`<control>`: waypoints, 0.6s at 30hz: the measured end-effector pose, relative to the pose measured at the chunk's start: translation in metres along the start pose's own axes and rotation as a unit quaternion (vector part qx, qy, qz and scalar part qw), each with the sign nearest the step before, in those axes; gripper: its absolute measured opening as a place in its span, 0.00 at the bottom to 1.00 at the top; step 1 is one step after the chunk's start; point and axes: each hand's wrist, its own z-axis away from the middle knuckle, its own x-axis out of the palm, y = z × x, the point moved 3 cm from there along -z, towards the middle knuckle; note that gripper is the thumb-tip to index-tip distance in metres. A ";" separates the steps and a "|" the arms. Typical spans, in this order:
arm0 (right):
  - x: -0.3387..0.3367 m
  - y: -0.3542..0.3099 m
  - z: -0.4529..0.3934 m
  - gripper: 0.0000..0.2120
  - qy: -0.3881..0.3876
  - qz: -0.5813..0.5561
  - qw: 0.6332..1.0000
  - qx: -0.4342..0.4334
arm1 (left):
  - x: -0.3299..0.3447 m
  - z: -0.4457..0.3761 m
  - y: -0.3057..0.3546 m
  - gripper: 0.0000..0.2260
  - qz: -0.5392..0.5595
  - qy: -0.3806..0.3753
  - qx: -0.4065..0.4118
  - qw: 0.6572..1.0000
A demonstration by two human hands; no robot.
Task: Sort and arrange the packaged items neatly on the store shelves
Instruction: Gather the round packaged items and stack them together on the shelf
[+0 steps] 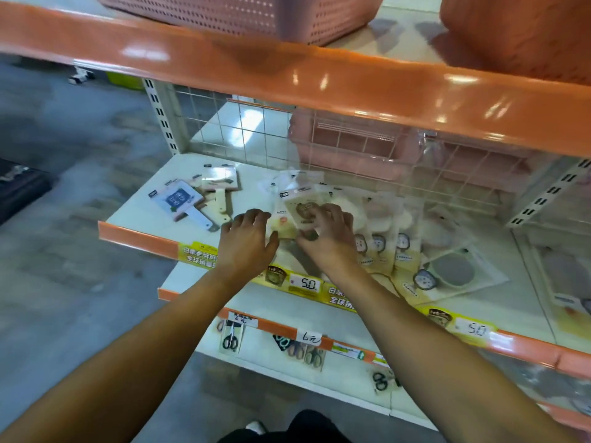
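The right hand (326, 233) grips a pack (303, 207); the left hand (248, 236), fingers (252, 215) loosely curled, holds nothing beside it. I judge that the next move is to line up this pack with the row (387, 247) right of the fingers.

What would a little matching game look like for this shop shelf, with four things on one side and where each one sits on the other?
Things:
1. pink baskets
2. packaged scissors
3. blue-labelled package
4. cream package

Places:
A. shelf below the hands
B. under the right hand, beside the left hand
C. top shelf
D. left part of the middle shelf

Pairs: 1-C, 2-A, 3-D, 4-B
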 end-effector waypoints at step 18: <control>0.068 -0.096 -0.039 0.22 -0.037 -0.064 0.992 -0.105 | -0.022 0.007 -0.095 0.22 -0.033 -0.002 -0.121 0.992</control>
